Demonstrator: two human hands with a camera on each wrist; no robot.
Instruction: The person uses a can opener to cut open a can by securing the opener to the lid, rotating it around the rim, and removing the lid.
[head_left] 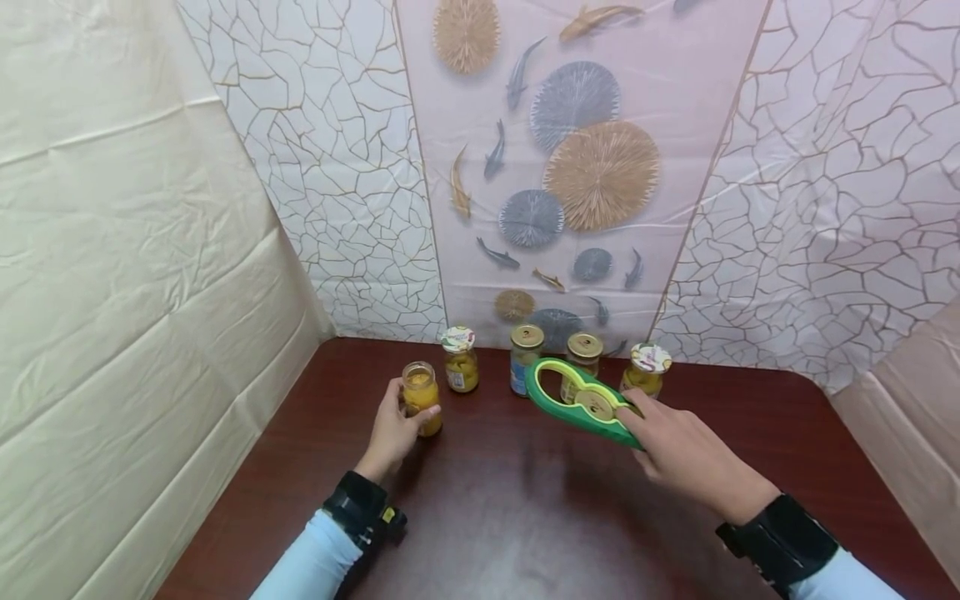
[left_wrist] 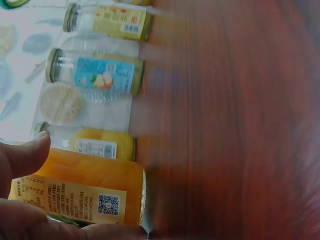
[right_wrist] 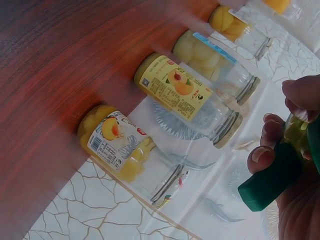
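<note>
My left hand (head_left: 392, 432) grips a lidless glass jar (head_left: 422, 392) of orange-yellow fruit at the left of the table. Its QR-coded label (left_wrist: 85, 200) faces the left wrist camera, with the thumb along one side of the jar. In my right hand (head_left: 686, 454) is a green jar opener (head_left: 581, 417) with yellow-green inner edges, held above the table. A gold lid (head_left: 595, 407) shows inside one of its loops. Fingers (right_wrist: 262, 156) of the right hand curl round the opener's green end in the right wrist view.
Along the back edge stand several lidded jars: one with yellow fruit (head_left: 461, 367), a blue-labelled one (head_left: 519, 367), a yellow-labelled one (right_wrist: 175, 87) and a white-labelled one (right_wrist: 117, 140). The dark red-brown table (head_left: 480, 508) meets patterned cloth (head_left: 367, 208) behind.
</note>
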